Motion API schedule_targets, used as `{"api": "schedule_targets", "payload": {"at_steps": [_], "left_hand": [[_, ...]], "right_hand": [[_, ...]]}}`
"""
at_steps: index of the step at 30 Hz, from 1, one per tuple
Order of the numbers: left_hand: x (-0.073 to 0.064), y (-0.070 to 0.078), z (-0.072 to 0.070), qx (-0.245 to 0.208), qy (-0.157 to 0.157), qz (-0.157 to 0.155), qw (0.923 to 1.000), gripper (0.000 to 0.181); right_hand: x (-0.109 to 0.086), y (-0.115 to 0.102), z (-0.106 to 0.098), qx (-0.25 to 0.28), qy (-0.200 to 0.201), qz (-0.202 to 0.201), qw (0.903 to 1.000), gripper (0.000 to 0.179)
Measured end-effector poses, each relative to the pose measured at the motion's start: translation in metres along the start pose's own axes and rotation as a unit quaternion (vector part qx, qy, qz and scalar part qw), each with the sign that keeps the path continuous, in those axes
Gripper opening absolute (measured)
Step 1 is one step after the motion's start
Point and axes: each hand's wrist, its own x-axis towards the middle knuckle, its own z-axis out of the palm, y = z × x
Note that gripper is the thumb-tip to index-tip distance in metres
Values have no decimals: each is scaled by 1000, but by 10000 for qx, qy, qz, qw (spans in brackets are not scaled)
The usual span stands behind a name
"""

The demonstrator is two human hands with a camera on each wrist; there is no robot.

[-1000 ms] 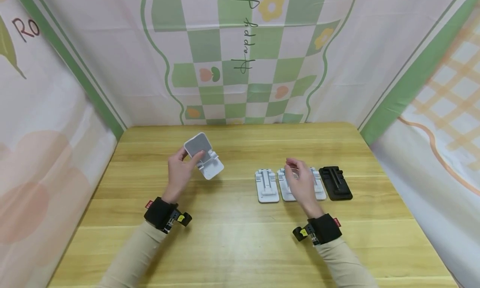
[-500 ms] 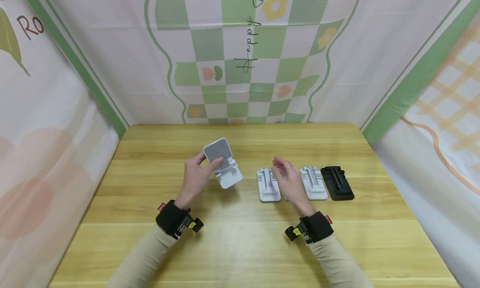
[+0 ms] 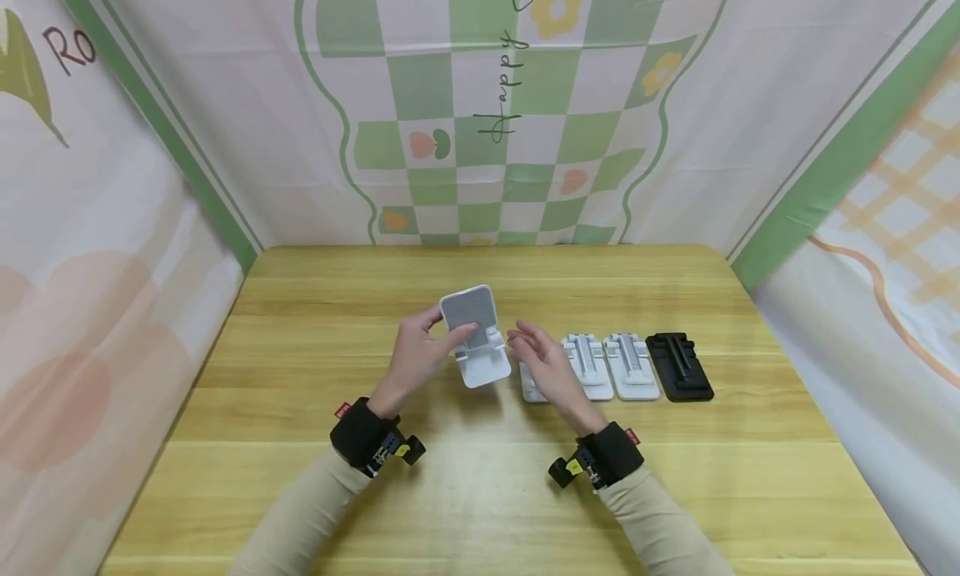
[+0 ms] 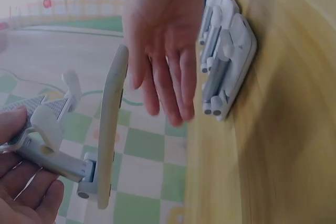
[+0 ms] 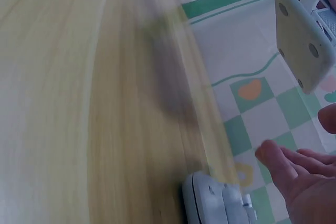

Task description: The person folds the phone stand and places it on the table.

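Note:
My left hand [image 3: 415, 358] holds an unfolded white phone stand [image 3: 486, 368] above the table, its thumb on the grey pad. In the left wrist view, the stand's base [image 4: 108, 135] stands away from its arm. Round dark feet mark the underside of that base [image 5: 307, 40] in the right wrist view. My right hand [image 3: 553, 374] is just right of the stand, fingers fairly straight, gripping nothing. It partly covers the leftmost of three folded white phone stands [image 3: 588, 368] lying in a row. A folded black phone stand [image 3: 679, 368] lies at the row's right end.
The wooden table [image 3: 480, 493] reaches back to a hanging cloth [image 3: 480, 184] with green checks. More patterned cloth hangs along the left and right sides. Each wrist wears a black band with a small camera.
My left hand has carried the white phone stand to the right, turning it more upright. My right hand has moved left, from over the middle stands to beside the held one.

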Motion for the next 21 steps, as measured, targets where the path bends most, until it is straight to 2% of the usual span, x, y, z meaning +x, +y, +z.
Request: {"api": "schedule_targets", "payload": {"at_steps": [3, 7, 13, 21], "left_hand": [[0, 0, 3, 99, -175, 123, 9997, 34], [-1, 0, 4, 170, -301, 123, 9993, 34], [-1, 1, 4, 223, -512, 90, 9984, 35], [0, 3, 3, 295, -765, 42, 9966, 34]], "right_hand": [[0, -2, 2, 296, -182, 255, 9991, 57], [0, -4, 4, 535, -350, 486, 9968, 60], [1, -7, 6, 1196, -689, 750, 9876, 62], [3, -8, 8, 1367, -854, 813, 9836, 52]]}}
